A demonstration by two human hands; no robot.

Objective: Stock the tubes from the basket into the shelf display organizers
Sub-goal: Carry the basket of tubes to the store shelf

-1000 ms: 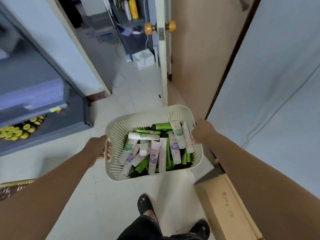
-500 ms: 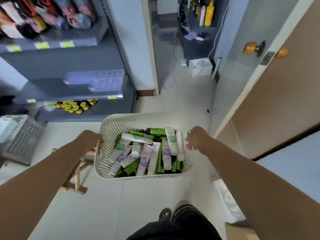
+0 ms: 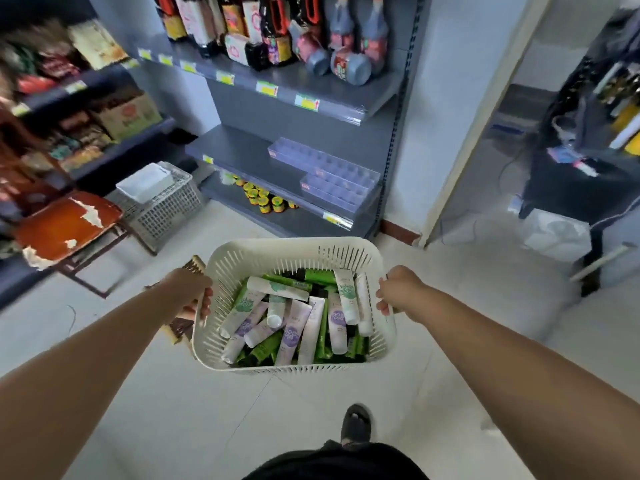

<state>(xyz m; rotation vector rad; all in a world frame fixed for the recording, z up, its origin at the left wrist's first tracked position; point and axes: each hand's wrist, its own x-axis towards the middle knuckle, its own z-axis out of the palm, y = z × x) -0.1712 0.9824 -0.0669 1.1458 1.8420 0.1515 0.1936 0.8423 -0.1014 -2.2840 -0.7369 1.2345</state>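
A cream slotted basket [image 3: 266,252] hangs in front of me above the floor, filled with several white, lilac and green tubes [image 3: 298,320]. My left hand [image 3: 192,292] grips its left rim and my right hand [image 3: 398,289] grips its right rim. Two clear divided display organizers [image 3: 341,183] sit on the middle grey shelf [image 3: 242,150] ahead, and their compartments look bare.
Dark bottles [image 3: 277,32] fill the shelf above, and small yellow-lidded jars [image 3: 261,199] stand on the bottom shelf. A worn orange stool [image 3: 65,226] and a grey crate [image 3: 162,202] are on the floor at left. A doorway [image 3: 519,150] opens at right.
My view has swung left from the door toward the shelves, which are now closer. Both hands keep their grip on the basket's rims.
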